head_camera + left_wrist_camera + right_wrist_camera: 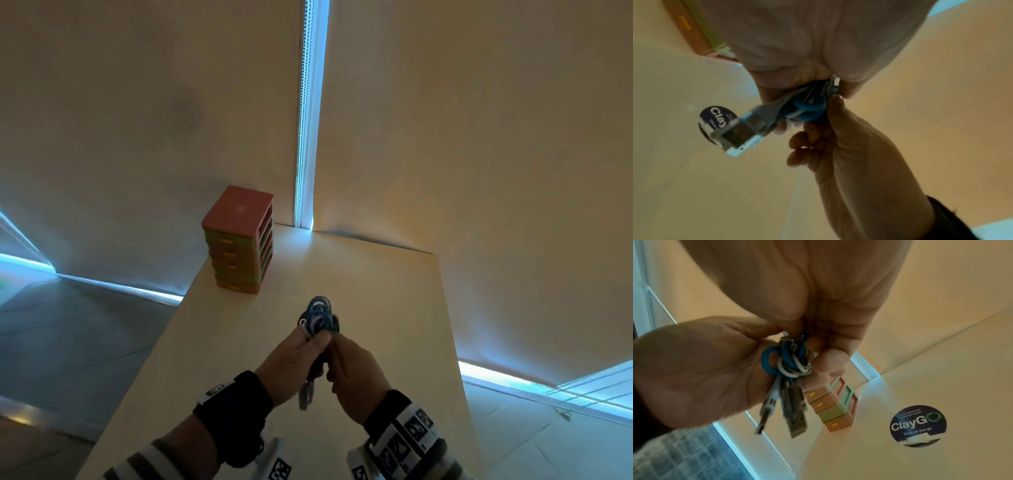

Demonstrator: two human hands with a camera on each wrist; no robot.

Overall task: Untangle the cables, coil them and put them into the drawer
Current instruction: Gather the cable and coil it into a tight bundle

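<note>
Both hands, left hand [295, 356] and right hand [356, 366], pinch the tangled cables [318, 317] above the table [376, 308]

Two hands, left [291, 356] and right [356, 370]. One knot of cables [789, 361], with blue and white strands; two plugs [793, 415] hang from it. One drawer unit [239, 240], one round sticker [918, 425], one counter [376, 308].

We see bare table [376, 308] between our hands and the drawer unit [239, 240] beside the wall.
</note>
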